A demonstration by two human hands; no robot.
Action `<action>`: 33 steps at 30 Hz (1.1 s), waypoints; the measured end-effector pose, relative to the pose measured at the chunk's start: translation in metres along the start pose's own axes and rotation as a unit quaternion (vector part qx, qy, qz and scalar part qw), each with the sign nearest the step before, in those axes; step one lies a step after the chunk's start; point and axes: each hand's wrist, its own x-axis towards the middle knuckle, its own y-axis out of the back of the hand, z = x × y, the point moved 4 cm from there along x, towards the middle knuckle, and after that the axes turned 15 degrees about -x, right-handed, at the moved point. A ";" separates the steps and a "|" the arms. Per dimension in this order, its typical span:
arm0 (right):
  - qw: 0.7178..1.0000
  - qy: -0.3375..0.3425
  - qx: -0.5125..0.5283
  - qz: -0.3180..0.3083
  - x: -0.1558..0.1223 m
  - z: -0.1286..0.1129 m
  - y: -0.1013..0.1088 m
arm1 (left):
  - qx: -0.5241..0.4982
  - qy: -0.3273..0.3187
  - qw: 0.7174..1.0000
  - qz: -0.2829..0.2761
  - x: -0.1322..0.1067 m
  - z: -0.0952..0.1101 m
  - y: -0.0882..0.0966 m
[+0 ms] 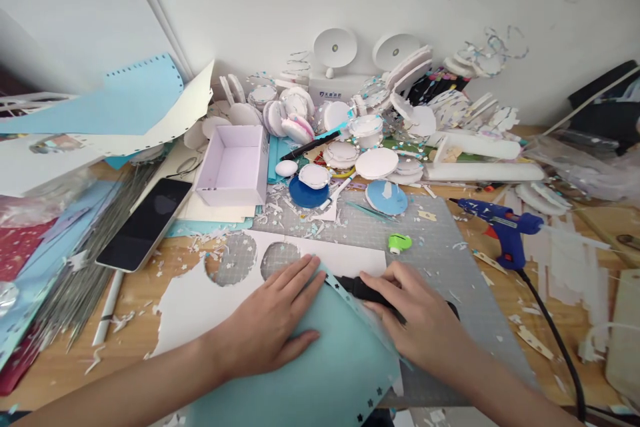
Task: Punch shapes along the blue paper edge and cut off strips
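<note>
My left hand lies flat, fingers stretched out, on a light blue paper sheet. Small flower-shaped holes run along the sheet's edges. In my right hand is a black-handled tool that looks like scissors, its front end at the sheet's punched edge. The tip of this tool is mostly hidden by the paper. Beneath the blue sheet is white foam-like board with round cut-outs, on a grey cutting mat.
A phone and a lilac box stand at left. White discs pile up behind. A green paper punch sits on the mat, and a blue glue gun with its cord lies at right. Paper scraps litter the wooden table.
</note>
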 end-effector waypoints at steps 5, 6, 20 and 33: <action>1.000 0.006 -0.005 0.022 0.014 -0.003 -0.002 | 0.005 -0.003 1.000 0.001 0.000 0.001 0.000; 1.000 0.007 -0.007 0.025 0.016 -0.003 -0.002 | 0.007 -0.003 1.000 0.003 -0.001 0.001 0.000; 0.988 -0.014 -0.064 0.141 0.033 0.004 0.013 | 0.036 -0.041 0.998 -0.015 0.000 0.002 0.000; 0.959 -0.133 -0.180 0.173 -0.028 0.066 0.025 | 0.101 -0.041 0.993 0.038 0.052 0.001 0.011</action>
